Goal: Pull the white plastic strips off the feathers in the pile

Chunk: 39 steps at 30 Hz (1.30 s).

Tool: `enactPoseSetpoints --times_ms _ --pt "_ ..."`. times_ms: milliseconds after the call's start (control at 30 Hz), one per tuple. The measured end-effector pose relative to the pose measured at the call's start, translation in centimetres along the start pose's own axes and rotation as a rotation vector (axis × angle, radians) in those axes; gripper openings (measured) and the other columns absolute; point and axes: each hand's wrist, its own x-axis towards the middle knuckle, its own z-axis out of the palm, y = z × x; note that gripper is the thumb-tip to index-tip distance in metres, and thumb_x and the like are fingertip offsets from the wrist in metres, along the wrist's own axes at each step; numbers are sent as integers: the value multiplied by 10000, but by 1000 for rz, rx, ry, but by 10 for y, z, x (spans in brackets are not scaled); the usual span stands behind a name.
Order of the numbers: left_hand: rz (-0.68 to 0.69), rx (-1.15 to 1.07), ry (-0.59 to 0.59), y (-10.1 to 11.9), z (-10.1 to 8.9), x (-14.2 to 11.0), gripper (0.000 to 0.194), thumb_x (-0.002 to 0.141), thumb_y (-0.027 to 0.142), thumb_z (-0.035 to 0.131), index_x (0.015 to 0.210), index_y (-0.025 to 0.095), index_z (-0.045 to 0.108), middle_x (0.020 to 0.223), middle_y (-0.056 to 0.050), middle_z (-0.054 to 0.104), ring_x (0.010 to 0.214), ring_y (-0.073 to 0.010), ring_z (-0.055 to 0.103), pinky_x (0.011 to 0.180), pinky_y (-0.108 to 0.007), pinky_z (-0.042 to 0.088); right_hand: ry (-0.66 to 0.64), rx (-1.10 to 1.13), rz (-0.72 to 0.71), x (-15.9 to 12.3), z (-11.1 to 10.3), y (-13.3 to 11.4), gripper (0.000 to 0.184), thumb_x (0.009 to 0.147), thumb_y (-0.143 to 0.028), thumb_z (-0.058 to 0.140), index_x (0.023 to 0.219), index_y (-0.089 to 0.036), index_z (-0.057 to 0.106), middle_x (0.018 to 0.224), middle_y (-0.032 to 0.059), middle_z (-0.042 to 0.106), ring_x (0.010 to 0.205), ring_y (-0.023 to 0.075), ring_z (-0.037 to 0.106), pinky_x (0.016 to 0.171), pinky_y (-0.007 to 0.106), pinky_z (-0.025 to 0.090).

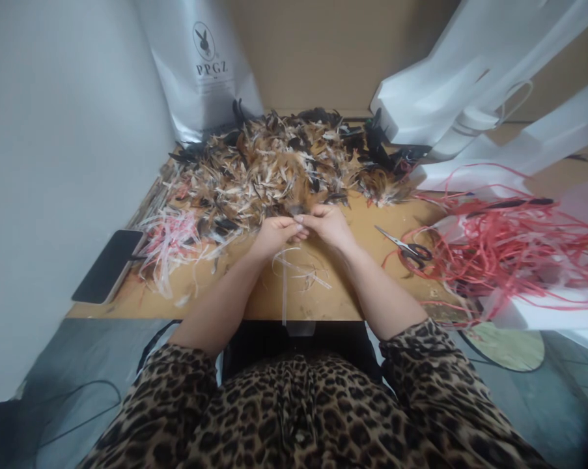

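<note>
My left hand (275, 236) and my right hand (329, 226) meet over the table, thumbs and fingertips pinched together. Between them a small bunch of brown feathers (302, 197) points away from me; its base is hidden by my fingers. Thin white plastic strips (284, 286) lie below my hands, one reaching the table's front edge. Whether a strip runs into my fingers I cannot tell. Just beyond my hands spreads a big heap of brown, white and black feathers (269, 172).
Scissors (405, 245) lie right of my hands, beside a tangle of red plastic strips (513, 247). At the left are a phone (107, 268) and a pile of pink and white strips (169, 241). A silvery bag (210, 91) stands behind, white foam-like pieces (420, 98) at back right.
</note>
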Motion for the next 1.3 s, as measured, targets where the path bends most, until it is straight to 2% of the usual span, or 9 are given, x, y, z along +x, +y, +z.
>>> enactPoseSetpoints --times_ms 133,267,367,467,600,733,867,1133,1300 --pt "-1 -2 27 0 1 1 259 667 374 766 715 121 732 682 -58 717 597 -94 622 639 -236 484 -11 -2 2 0 0 -2 507 550 -523 775 464 -177 415 446 -70 370 474 44 290 461 223 194" --pt "-12 -27 94 3 -1 2 282 686 397 761 748 124 734 721 -66 728 594 -88 615 626 -228 477 -13 34 25 5 -24 -9 351 601 -482 746 695 -156 657 591 -16 593 518 83 446 506 233 340" --pt "-18 -93 154 4 -4 4 259 716 377 746 795 131 733 800 -77 746 633 -85 638 613 -205 466 100 -217 -11 11 -51 -12 265 649 -385 710 736 -135 707 600 3 620 531 99 479 540 249 382" --pt "-7 -134 181 3 -8 6 234 742 352 730 826 133 732 852 -84 753 666 -82 652 610 -189 461 12 -552 25 16 -70 -9 166 698 -270 644 724 -121 713 648 32 662 596 123 545 610 253 416" --pt "-4 -126 190 4 -10 6 232 758 342 722 853 130 731 871 -90 753 677 -84 653 610 -186 463 -119 -1071 77 20 -73 0 163 696 -229 634 806 -163 734 808 67 722 742 173 619 663 259 414" --pt "2 -135 183 5 -11 5 248 742 350 741 852 128 732 862 -88 751 676 -84 654 600 -180 460 -170 -1263 116 22 -67 10 222 697 -210 600 879 -196 726 903 103 726 776 202 630 632 271 402" --pt "12 -135 169 4 -12 5 260 736 361 745 849 128 733 880 -91 750 679 -81 652 603 -180 463 -182 -1153 44 25 -65 17 113 649 -141 616 722 -172 697 753 94 695 646 159 568 573 264 369" --pt "20 -100 161 8 -11 3 273 748 381 730 843 125 739 913 -99 749 671 -74 643 599 -176 458 -252 -330 6 15 -54 1 116 625 -235 685 672 -171 600 554 -21 590 512 96 505 528 234 412" --pt "2 -100 113 8 -11 1 277 742 383 738 868 136 746 977 -102 746 704 -77 655 596 -167 456 -209 -266 -8 11 -44 -3 159 623 -278 709 706 -154 654 570 -7 616 514 96 504 526 235 401"
